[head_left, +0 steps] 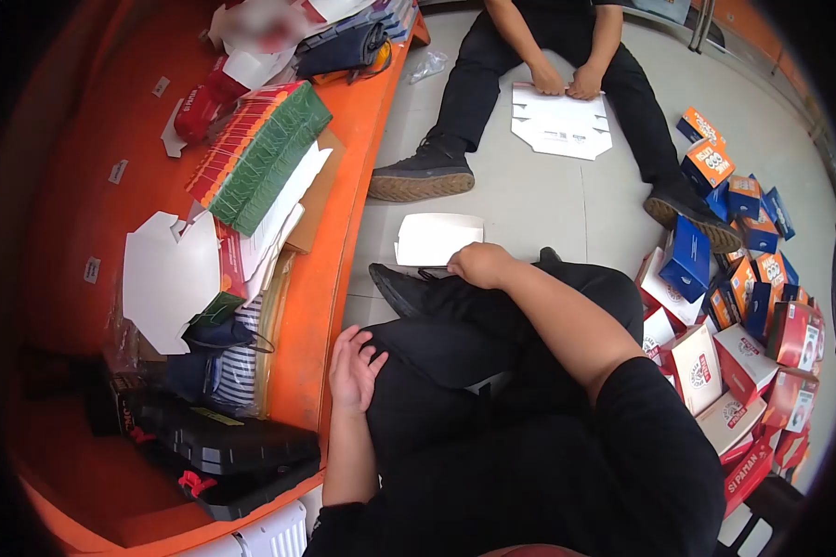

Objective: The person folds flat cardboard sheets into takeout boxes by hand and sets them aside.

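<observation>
A white folded carton piece [439,239] is near the crossed legs, just above the black shoe. My right hand [481,265] grips its lower right corner, with the fingers closed on it. Beside my knee, at the shelf's edge, my left hand [353,369] is palm up with loosely curled, separated fingers and nothing in it. Across the floor, a co-worker's two hands [567,82] hold the top edge of a flat white die-cut carton [563,125] lying between that person's legs.
An orange shelf [293,371] runs along the left, carrying a stack of green and red cartons [262,153], a white carton [172,278] and a black case [223,446]. At right, blue and orange boxes [685,258] and red and white boxes [695,369] are piled up.
</observation>
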`<action>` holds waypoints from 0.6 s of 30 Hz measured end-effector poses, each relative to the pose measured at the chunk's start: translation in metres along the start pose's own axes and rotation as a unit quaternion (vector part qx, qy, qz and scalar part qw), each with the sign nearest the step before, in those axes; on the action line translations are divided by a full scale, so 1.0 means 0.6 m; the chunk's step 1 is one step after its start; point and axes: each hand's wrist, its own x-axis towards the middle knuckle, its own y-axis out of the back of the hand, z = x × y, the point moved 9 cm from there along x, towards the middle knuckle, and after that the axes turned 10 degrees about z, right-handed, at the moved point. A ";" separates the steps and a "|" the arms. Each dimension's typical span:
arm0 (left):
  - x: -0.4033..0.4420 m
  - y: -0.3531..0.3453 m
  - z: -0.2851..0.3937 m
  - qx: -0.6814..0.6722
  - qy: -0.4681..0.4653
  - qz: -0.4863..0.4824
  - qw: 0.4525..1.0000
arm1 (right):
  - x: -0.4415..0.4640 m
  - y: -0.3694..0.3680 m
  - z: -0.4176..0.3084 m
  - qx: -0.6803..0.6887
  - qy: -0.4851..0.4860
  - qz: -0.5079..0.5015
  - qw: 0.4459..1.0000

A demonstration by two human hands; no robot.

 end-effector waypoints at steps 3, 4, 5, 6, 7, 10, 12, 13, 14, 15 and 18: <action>0.039 -0.065 -0.017 0.162 0.023 0.008 0.986 | 0.017 0.001 0.006 0.017 -0.027 0.014 0.999; 0.054 -0.101 -0.026 0.197 0.024 0.019 0.980 | 0.029 -0.005 0.009 0.043 -0.009 0.034 0.998; 0.071 -0.129 -0.030 0.231 0.026 0.027 0.972 | 0.046 -0.022 0.022 0.067 0.008 0.055 0.996; 0.092 -0.143 -0.035 0.191 0.049 0.066 0.978 | 0.053 -0.021 0.036 0.086 0.020 0.078 0.993; 0.110 -0.164 -0.051 0.147 0.078 0.100 0.981 | 0.051 -0.013 0.046 0.126 -0.011 0.064 0.990; 0.188 -0.175 -0.103 0.103 0.026 0.153 0.982 | 0.044 0.004 0.071 0.226 -0.047 0.066 0.971; 0.205 -0.161 -0.099 0.230 -0.108 0.209 0.945 | 0.036 0.024 0.060 0.219 -0.047 0.123 0.967; 0.186 -0.168 -0.088 0.293 -0.104 0.249 0.917 | 0.027 0.047 0.044 0.213 -0.042 0.161 0.963; 0.190 -0.173 -0.091 0.219 -0.132 0.219 0.942 | 0.026 0.054 0.039 0.196 -0.038 0.181 0.963; 0.192 -0.178 -0.090 0.147 -0.159 0.188 0.958 | 0.025 0.059 0.034 0.181 -0.034 0.200 0.962; 0.209 -0.155 -0.100 0.150 -0.132 0.180 0.963 | 0.022 0.056 -0.002 0.104 0.023 0.200 0.974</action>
